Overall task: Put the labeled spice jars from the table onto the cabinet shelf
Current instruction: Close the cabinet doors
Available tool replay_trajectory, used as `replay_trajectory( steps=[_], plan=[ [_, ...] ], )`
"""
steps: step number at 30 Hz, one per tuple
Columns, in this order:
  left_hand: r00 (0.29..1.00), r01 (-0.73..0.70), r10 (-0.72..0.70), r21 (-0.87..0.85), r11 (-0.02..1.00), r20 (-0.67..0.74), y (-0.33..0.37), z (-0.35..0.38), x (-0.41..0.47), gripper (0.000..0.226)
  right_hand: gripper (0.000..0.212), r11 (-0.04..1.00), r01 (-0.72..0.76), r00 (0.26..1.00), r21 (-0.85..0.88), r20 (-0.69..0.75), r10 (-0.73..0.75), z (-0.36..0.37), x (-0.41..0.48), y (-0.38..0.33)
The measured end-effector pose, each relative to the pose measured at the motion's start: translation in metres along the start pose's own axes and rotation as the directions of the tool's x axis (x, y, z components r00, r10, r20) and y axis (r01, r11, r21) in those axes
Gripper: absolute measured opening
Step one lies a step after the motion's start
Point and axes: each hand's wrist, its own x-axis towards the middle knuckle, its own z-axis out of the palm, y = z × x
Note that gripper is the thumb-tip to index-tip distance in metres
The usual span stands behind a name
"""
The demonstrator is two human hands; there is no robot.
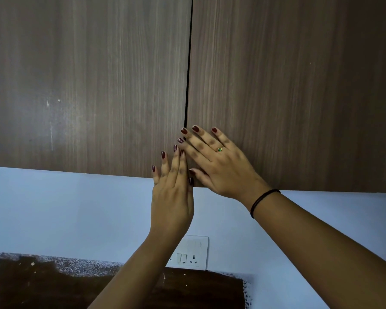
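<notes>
We are looking up at the cabinet point(276, 52), which is hanging on the wall point(65, 208) and facing us. Its two wood-grain doors are standing upright, taller than they are wide. The grain is running top to bottom. The left door point(87, 85) and the right door point(299, 85) are meeting at a narrow dark gap point(188, 63) that is running vertically down the middle. The shelf is lying hidden behind them, so we cannot tell what is on it.

We are holding both hands flat against the doors, low down by the gap. Our left hand point(172, 197) is reaching straight up with its fingers point(176, 161) straight and close together. Their tips are resting on the bottom corner of the left door, just beside the gap. Our right hand point(221, 166) is lying on the right door with its fingers point(201, 139) spread and pointing up and to the left. The forefinger is touching the edge of the gap and the thumb is lying along the door's lower corner. Neither hand is gripping anything, and the two are touching at the fingertips.

A ring point(220, 149) is showing on the right hand and a black band point(261, 200) is circling that wrist. Below the cabinet, a white switch plate point(192, 253) is sitting on the wall, partly behind our left forearm. Beneath it a dark brown panel point(54, 286) with a speckled rim is crossing the bottom of the view.
</notes>
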Motion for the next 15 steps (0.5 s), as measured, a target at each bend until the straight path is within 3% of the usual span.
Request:
replay_trajectory(
  steps=[15],
  plan=[
    [0.997, -0.082, 0.083, 0.194, 0.978, 0.007, -0.023, 0.007, 0.011, 0.067, 0.068, 0.998, -0.066, 0.996, 0.012, 0.064, 0.065, 0.007, -0.001, -0.005]
  ],
)
